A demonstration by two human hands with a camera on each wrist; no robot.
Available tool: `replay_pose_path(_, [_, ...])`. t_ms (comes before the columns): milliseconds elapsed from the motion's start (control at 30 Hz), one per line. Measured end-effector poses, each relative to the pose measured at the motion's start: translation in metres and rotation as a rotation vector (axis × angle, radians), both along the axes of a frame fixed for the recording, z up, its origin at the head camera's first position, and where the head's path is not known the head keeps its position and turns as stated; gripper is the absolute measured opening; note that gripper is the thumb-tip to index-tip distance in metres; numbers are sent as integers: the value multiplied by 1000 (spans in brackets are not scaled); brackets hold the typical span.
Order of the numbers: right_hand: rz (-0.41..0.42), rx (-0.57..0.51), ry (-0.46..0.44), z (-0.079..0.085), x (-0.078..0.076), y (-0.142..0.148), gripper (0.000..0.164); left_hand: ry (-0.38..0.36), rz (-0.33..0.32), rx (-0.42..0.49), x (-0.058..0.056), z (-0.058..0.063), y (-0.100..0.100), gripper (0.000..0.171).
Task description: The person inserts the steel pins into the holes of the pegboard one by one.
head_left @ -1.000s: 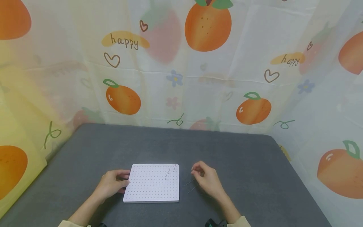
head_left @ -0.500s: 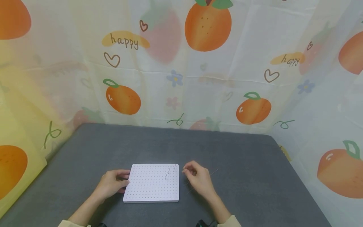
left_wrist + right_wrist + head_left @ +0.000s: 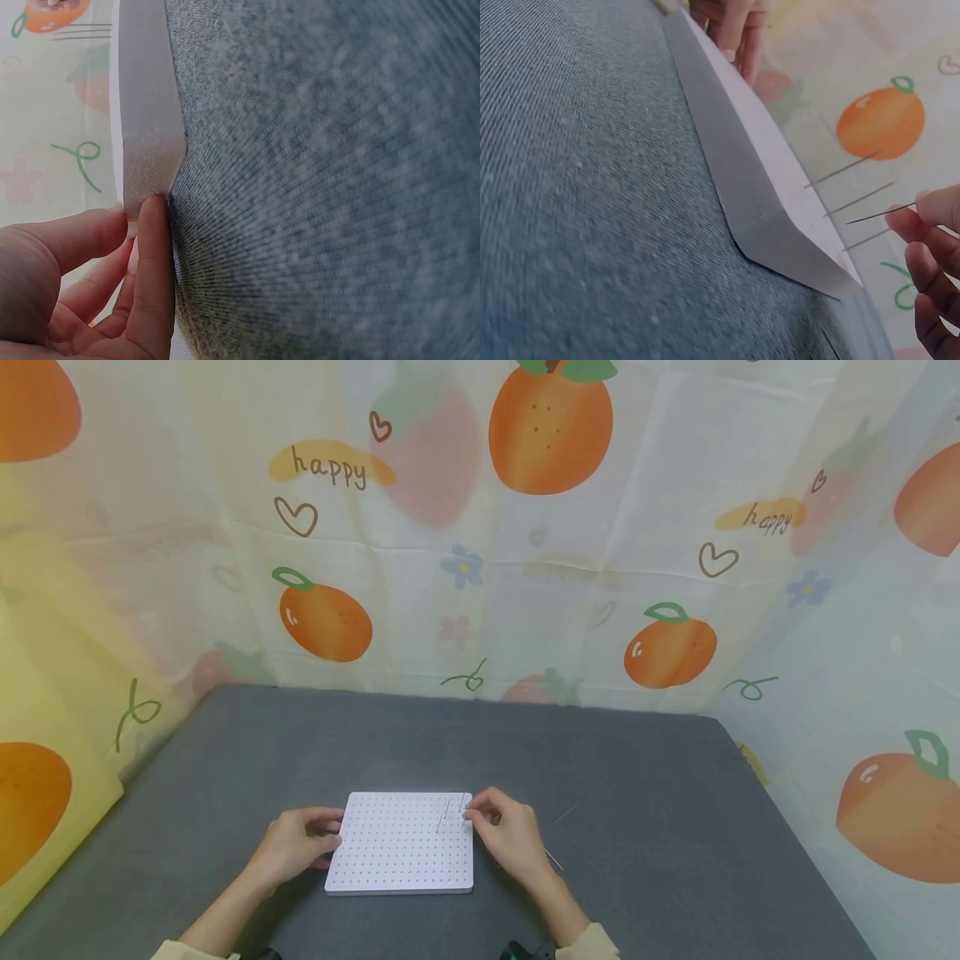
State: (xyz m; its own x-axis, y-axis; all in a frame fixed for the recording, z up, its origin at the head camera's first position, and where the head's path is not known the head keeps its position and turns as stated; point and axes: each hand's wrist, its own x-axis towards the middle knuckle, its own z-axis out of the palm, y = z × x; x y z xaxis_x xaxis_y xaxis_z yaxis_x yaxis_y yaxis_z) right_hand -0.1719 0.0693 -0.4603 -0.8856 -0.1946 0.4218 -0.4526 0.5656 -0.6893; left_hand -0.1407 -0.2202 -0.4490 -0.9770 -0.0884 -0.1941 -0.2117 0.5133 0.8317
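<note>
A white board (image 3: 397,852) with rows of small dots lies flat on the table. My left hand (image 3: 296,847) holds its left edge between thumb and fingers; in the left wrist view the thumb and a finger meet its side. My right hand (image 3: 510,835) is over the board's right edge near the far corner, pinching a thin metal needle (image 3: 877,214) between thumb and index finger. The needle's free tip points toward the board's top, close beside 3 similar needles standing upright there, one of them the middle needle (image 3: 859,200).
On the grey table (image 3: 660,827), right of the board, lie a loose needle (image 3: 565,814) and more thin needles (image 3: 553,858) partly hidden by the right wrist. A fruit-print curtain (image 3: 540,610) hangs behind the table and along both sides.
My right hand has moved left with the needle, from the table beside the board to over its right edge, uncovering loose needles behind it. The left hand and board stay put.
</note>
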Motion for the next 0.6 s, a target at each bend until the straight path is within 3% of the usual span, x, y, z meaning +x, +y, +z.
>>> replay_pose_path(600, [32,87,61,-2,1,-17,7,13,-4,17,0,-3,-1,40])
